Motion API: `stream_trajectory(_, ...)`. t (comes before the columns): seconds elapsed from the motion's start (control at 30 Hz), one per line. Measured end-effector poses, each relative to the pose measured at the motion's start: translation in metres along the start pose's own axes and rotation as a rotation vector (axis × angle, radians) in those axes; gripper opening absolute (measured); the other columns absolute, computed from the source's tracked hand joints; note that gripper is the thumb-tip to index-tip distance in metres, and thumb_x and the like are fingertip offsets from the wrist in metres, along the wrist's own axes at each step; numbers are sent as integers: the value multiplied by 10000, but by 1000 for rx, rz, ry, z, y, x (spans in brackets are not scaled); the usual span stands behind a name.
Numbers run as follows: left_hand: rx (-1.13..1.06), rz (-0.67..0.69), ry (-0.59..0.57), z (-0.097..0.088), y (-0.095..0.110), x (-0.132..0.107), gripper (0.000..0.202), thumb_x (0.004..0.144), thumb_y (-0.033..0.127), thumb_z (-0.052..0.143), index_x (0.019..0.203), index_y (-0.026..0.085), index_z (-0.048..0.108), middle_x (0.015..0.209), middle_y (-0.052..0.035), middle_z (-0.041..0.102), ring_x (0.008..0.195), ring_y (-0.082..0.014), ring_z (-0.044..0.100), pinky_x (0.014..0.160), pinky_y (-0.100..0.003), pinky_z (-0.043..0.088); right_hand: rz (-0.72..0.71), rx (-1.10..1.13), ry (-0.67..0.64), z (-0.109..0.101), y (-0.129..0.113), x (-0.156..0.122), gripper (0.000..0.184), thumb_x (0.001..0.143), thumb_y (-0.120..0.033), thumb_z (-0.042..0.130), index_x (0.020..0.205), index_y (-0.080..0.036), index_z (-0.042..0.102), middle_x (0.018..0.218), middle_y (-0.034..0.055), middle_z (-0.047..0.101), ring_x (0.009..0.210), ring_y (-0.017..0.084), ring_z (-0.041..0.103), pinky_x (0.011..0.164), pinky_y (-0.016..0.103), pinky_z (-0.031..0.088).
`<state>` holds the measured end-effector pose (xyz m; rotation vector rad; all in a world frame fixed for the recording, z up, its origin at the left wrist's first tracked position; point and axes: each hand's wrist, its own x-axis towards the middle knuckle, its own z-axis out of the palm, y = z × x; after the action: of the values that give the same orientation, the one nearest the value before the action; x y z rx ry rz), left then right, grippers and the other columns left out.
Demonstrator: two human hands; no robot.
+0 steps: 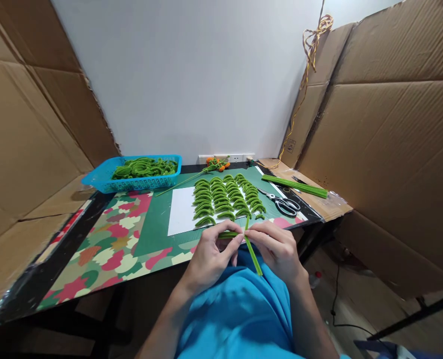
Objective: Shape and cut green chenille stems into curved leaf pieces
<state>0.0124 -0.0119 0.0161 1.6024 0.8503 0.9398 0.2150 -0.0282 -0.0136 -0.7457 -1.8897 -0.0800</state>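
Note:
My left hand point(217, 249) and my right hand point(275, 247) meet above my lap at the table's front edge. Both pinch green pipe cleaners point(253, 257) where the strands cross. One part points down toward me, and another runs leftward through my left fingers. Just beyond my hands, several rows of curved green pipe-cleaner pieces point(221, 194) lie on a white sheet point(180, 212). Black-handled scissors point(286, 205) rest to the right of these rows. My fingertips partly hide the crossing point.
A blue basket point(131, 185) of green pieces stands at the back left. An orange flower with a long green stem point(217, 164) lies at the back. A bundle of straight green pipe cleaners point(296, 185) is at the right. Cardboard walls point(385, 149) flank the table.

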Motion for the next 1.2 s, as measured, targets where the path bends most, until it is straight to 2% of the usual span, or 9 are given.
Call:
stream_trajectory(0.13,242,98,61,1,4,-3,222,1015,409,625,1015,201,702,787,0,663,646,-116,652,647,-217,520,-19,-12,-14,0,-1,0,244,1041,-53,591,1183,-180,742,1053,109,770,923,202,726,798,316,584)
stream_trajectory(0.23,443,284,110,2,5,-4,198,1033,324,583,1001,203,736,894,-46,711,757,-134,665,697,-223,508,37,18,17,1,-7,3,225,1048,-76,578,1129,-190,755,1010,101,764,875,194,712,756,306,572)
stream_trajectory(0.47,564,602,151,-1,-14,-5,247,1028,233,551,1027,234,798,985,-103,796,860,-188,693,808,-302,537,579,516,148,6,-37,14,240,1017,-341,709,839,-180,729,659,18,668,520,137,598,480,246,493)
stream_trajectory(0.57,564,621,157,-2,-17,-2,231,1018,244,578,1046,238,807,989,-102,806,833,-184,688,797,-310,532,776,801,99,8,-37,18,352,943,-484,792,810,-169,709,529,-31,598,354,113,514,345,221,414)
stream_trajectory(0.63,479,564,180,-2,-15,1,197,1012,283,609,989,225,796,917,-91,781,822,-183,680,790,-302,534,801,879,77,10,-34,20,384,915,-514,813,798,-165,703,538,-31,603,348,117,527,320,217,416)
stream_trajectory(0.73,267,384,200,-1,-10,3,167,993,346,671,945,206,748,801,-41,706,743,-154,660,737,-266,532,694,729,121,12,-29,20,286,980,-412,762,838,-166,730,636,-6,661,443,117,588,399,213,500)
stream_trajectory(0.87,-28,141,196,-5,-4,5,257,939,430,754,973,185,683,724,17,651,588,-118,645,651,-244,544,239,218,154,12,-18,16,91,1030,-174,685,1026,-186,775,913,66,778,762,159,727,689,253,607)
stream_trajectory(1.0,-193,14,51,-9,-4,5,350,881,462,818,954,153,671,634,27,629,526,-101,612,582,-210,491,-95,-3,61,6,-6,13,313,1050,-98,618,1333,-196,708,1039,108,777,880,184,742,746,284,605)
stream_trajectory(1.2,-300,-51,-41,-7,-11,1,377,884,487,810,964,140,684,592,23,618,493,-90,584,527,-186,434,-239,-113,-52,-5,5,12,435,1075,-56,508,1466,-210,622,1038,104,770,923,201,747,764,317,607)
